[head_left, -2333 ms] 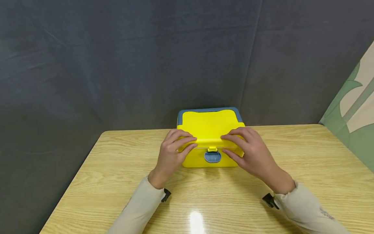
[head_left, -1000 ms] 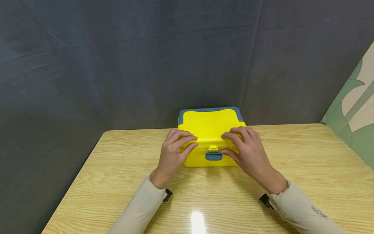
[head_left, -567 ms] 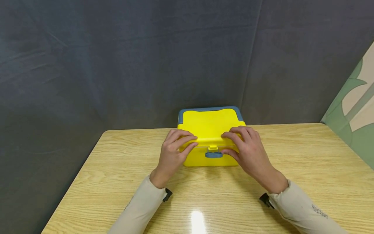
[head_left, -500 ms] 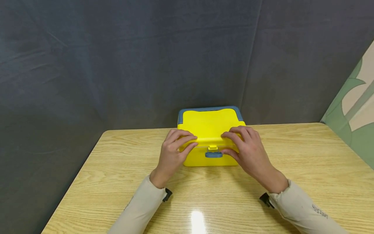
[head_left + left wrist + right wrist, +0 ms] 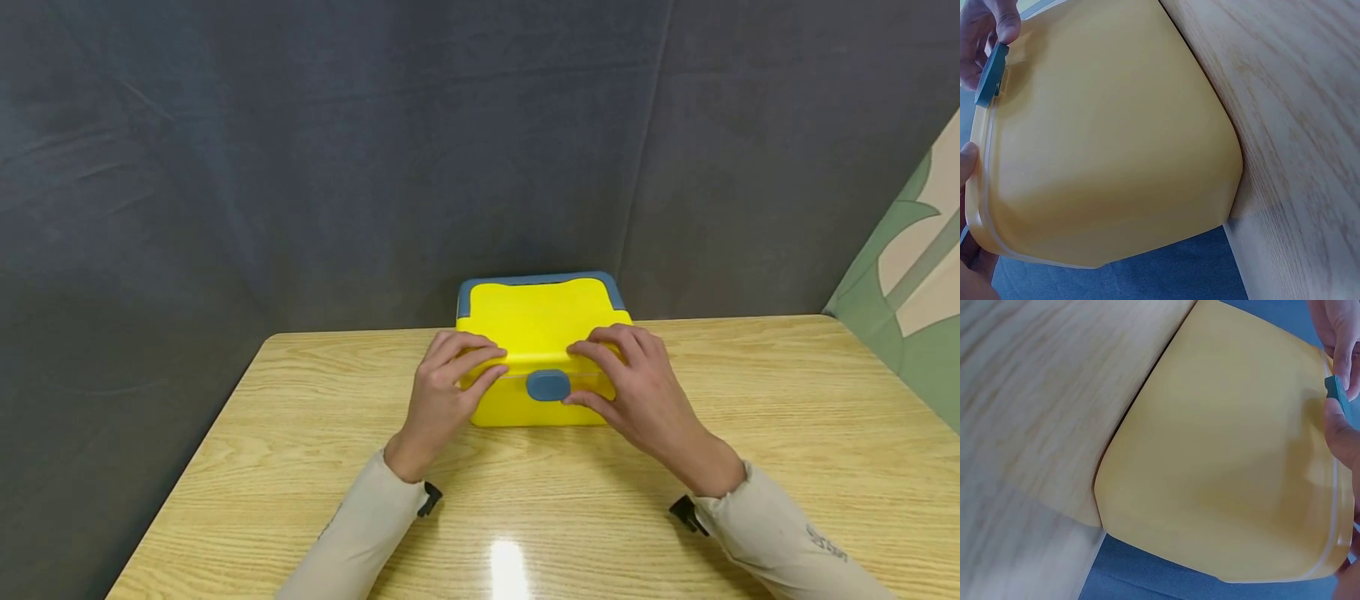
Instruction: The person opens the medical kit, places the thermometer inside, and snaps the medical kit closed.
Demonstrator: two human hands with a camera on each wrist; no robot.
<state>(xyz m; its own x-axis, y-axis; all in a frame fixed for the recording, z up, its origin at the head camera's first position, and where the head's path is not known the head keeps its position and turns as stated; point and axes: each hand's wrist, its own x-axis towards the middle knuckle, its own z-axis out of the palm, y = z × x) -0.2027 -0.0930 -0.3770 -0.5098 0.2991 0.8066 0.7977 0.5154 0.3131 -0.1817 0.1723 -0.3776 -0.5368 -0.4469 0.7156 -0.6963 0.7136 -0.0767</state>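
A yellow storage box [image 5: 540, 321] with a blue carry handle [image 5: 540, 279] folded around the back of its lid stands at the table's far edge. Over the front seam lies its blue latch [image 5: 548, 386], flipped up, outer face forward. My left hand [image 5: 450, 383] pinches the lid's front edge on the left, fingers on top and thumb just below the rim. My right hand [image 5: 648, 387] has fingertips on the lid's right front and its thumb at the latch's lower right corner. In the right wrist view that thumb [image 5: 1338, 431] presses against the latch [image 5: 1337, 397].
The wooden table [image 5: 480, 517] extends in front and to both sides of the box. Close behind it hangs a dark grey curtain [image 5: 375, 167]. A green and beige patterned panel [image 5: 907, 292] stands at the right. Both sleeves carry black wrist mounts [image 5: 686, 514].
The latch has swung from hanging down, through sticking straight out, up over the front seam. My right thumb moved in to the latch and along with it. The left hand stayed in place.
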